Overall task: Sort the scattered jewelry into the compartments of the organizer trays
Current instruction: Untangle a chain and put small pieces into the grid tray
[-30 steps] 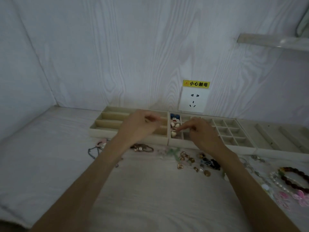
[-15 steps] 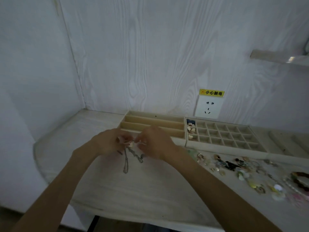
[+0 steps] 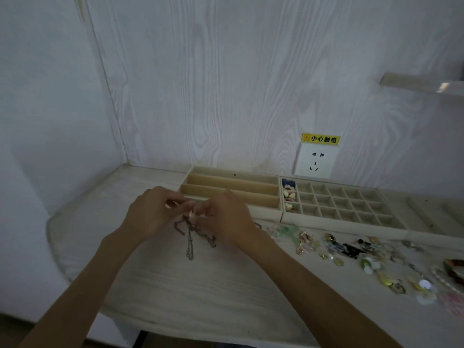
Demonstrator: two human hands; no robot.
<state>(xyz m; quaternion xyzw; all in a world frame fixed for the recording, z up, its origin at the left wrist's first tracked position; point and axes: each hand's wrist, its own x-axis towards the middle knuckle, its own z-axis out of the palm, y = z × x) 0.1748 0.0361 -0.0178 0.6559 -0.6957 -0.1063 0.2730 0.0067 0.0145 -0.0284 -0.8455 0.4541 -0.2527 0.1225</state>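
Both hands [image 3: 190,214] unmoved, necklace [image 3: 190,237] dangling between.

left hand [image 3: 150,212], right hand [image 3: 227,217], pinching necklace [image 3: 190,237]

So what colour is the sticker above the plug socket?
Yellow with black writing, seen from the head camera: sticker.

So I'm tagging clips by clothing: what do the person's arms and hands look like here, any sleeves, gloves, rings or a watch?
Both forearms are bare right down to the bottom edge of the picture; no sleeve shows. The left hand and the right hand wear no gloves. No watch or band shows on either wrist, and no rings show on the backs of the hands. The fingertips are too dim and blurred to judge.
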